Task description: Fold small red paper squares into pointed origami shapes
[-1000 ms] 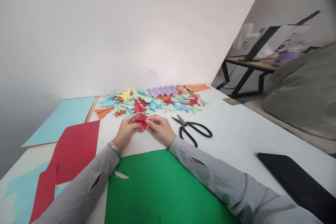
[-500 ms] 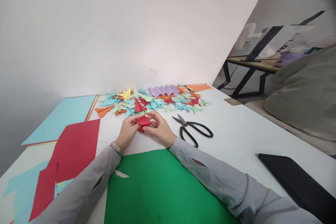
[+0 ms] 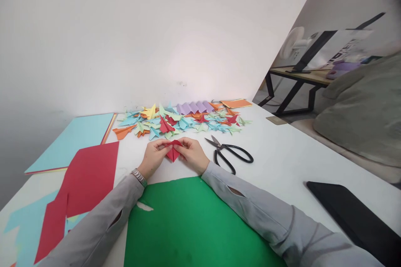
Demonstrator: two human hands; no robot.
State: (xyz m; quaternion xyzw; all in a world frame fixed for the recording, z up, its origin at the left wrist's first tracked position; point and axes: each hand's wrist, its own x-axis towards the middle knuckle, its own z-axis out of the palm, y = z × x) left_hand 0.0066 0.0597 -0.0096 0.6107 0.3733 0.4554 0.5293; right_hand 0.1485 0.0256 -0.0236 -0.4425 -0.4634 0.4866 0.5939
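Between my two hands is a small piece of folded red paper (image 3: pixel 173 154), its pointed end toward me and a crease down its middle. My left hand (image 3: pixel 153 156) pinches its left side, thumb on top. On its right side my right hand (image 3: pixel 192 154) grips it the same way; the fingers behind the paper are partly hidden. Just beyond lie many folded paper planes (image 3: pixel 166 125) in several colours. Black-handled scissors (image 3: pixel 220 147) rest with blades slightly apart to the right of my right hand.
A green sheet (image 3: pixel 194 221) lies under my forearms. Red paper (image 3: pixel 90 175) and a stack of light blue sheets (image 3: pixel 75 137) are on the left. At right lies a black flat object (image 3: pixel 347 204). Purple pleated paper (image 3: pixel 194 107) stands by the wall. A person's sleeve (image 3: pixel 360 104) shows at far right.
The folded red paper has been turned in my hands: its flat diamond-shaped face has given way to a creased face pointing toward me. Both thumbs have moved onto its top.
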